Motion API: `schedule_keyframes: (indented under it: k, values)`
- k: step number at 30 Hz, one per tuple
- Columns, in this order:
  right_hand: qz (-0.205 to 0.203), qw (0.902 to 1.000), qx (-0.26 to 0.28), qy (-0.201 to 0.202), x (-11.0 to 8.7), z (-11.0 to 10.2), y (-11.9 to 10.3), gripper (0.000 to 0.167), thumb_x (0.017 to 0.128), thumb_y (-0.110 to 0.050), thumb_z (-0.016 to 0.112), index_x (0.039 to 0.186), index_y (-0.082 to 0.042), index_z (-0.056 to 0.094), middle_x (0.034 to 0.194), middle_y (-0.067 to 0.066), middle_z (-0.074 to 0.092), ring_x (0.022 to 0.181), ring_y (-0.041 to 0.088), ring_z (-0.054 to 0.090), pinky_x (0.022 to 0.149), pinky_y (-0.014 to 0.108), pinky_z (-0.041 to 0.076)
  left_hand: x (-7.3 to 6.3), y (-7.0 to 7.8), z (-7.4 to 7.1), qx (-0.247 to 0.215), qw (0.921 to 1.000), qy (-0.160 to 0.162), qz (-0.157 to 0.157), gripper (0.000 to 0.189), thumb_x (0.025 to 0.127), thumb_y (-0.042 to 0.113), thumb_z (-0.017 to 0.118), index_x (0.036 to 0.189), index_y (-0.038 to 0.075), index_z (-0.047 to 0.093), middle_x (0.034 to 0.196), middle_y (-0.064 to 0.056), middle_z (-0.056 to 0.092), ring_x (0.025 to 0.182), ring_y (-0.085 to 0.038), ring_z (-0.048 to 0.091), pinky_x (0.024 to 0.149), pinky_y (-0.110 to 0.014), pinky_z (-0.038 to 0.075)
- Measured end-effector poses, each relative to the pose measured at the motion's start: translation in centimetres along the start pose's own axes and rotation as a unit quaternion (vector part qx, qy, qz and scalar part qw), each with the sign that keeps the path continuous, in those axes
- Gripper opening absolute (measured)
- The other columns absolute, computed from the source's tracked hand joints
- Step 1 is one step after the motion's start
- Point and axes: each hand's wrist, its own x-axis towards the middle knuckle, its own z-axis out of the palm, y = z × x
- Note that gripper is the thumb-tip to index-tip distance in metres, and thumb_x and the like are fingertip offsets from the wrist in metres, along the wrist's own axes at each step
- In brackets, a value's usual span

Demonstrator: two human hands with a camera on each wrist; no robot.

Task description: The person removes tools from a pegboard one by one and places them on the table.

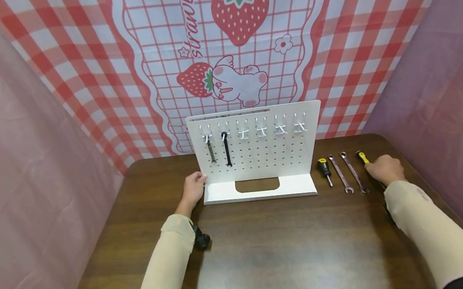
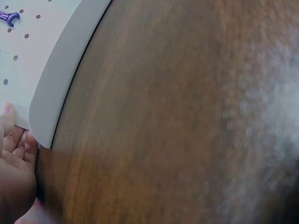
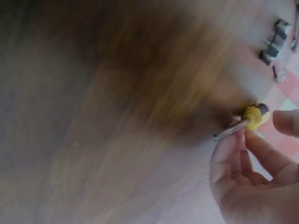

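Note:
A white pegboard stand (image 1: 257, 153) stands upright at the back of the table. My left hand (image 1: 193, 187) pinches its lower left edge, thumb in front and fingers behind, as the left wrist view shows. A short open-end wrench (image 1: 211, 151) and a longer black wrench (image 1: 227, 149) hang from the two leftmost hooks. At the far right, my right hand (image 1: 386, 169) holds a yellow screwdriver (image 1: 362, 157). In the right wrist view its yellow-and-black handle (image 3: 255, 116) lies at the fingertips, the metal shaft crossing the fingers; the head view hides the shaft.
Right of the stand lie a black-and-yellow screwdriver (image 1: 324, 168) and two silver wrenches, one nearer the stand (image 1: 341, 174) and one farther right (image 1: 354, 173). Bare white hooks (image 1: 280, 128) line the board's upper right. A checked strawberry cloth (image 1: 245, 70) hangs behind the table.

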Motion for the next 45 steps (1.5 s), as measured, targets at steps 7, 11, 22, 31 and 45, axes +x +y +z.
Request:
schedule_keyframes:
  k: [7, 11, 22, 31, 45]
  values:
    - [-0.018, 0.9975, 0.033, 0.061, -1.4, -0.2, -3.3, 0.042, 0.092, -0.028, 0.052, 0.107, 0.01, 0.064, 0.108, 0.036, 0.061, 0.097, 0.057, 0.055, 0.071, 0.061, 0.046, 0.1, 0.0, 0.0, 0.002, 1.0, -0.007, -0.005, 0.019, 0.102, 0.012, 0.06, 0.101, -0.005, 0.068, 0.09, -0.016, 0.066, 0.083, -0.024, 0.056, 0.075, -0.034, 0.046]
    - [-0.051, 0.9643, 0.161, 0.204, -2.3, 0.4, -8.1, 0.031, 0.092, -0.015, 0.052, 0.11, 0.006, 0.065, 0.105, 0.027, 0.063, 0.098, 0.042, 0.056, 0.081, 0.047, 0.044, 0.2, 0.0, -0.1, 0.0, 1.0, -0.003, -0.005, 0.019, 0.101, 0.011, 0.061, 0.101, -0.006, 0.068, 0.09, -0.016, 0.066, 0.083, -0.024, 0.056, 0.076, -0.034, 0.046]
    - [-0.249, 0.8958, 0.339, 0.144, -5.9, 4.9, -20.7, 0.013, 0.089, 0.005, 0.059, 0.095, 0.004, 0.071, 0.09, 0.018, 0.071, 0.078, 0.008, 0.06, 0.07, 0.016, 0.047, -0.2, -0.1, -0.1, -0.005, 0.9999, -0.009, -0.009, 0.02, 0.102, 0.013, 0.06, 0.1, -0.006, 0.067, 0.091, -0.016, 0.066, 0.084, -0.025, 0.057, 0.075, -0.035, 0.047]
    - [-0.295, 0.8799, 0.371, -0.032, -6.9, 9.0, -28.5, 0.028, 0.093, 0.007, 0.062, 0.12, 0.008, 0.067, 0.114, 0.02, 0.07, 0.105, 0.032, 0.067, 0.091, 0.037, 0.055, -0.3, 0.0, -0.1, -0.001, 1.0, -0.001, -0.002, 0.02, 0.102, 0.013, 0.06, 0.1, -0.005, 0.067, 0.092, -0.016, 0.066, 0.084, -0.025, 0.057, 0.075, -0.035, 0.047]
    - [-0.269, 0.8403, 0.465, -0.07, -6.3, 9.9, -35.1, 0.046, 0.089, 0.012, 0.058, 0.134, 0.004, 0.058, 0.129, 0.021, 0.064, 0.119, 0.034, 0.061, 0.099, 0.036, 0.05, -0.4, 0.3, -0.2, -0.003, 1.0, 0.003, 0.008, 0.019, 0.101, 0.011, 0.061, 0.1, -0.006, 0.068, 0.092, -0.018, 0.067, 0.085, -0.026, 0.058, 0.077, -0.037, 0.048]
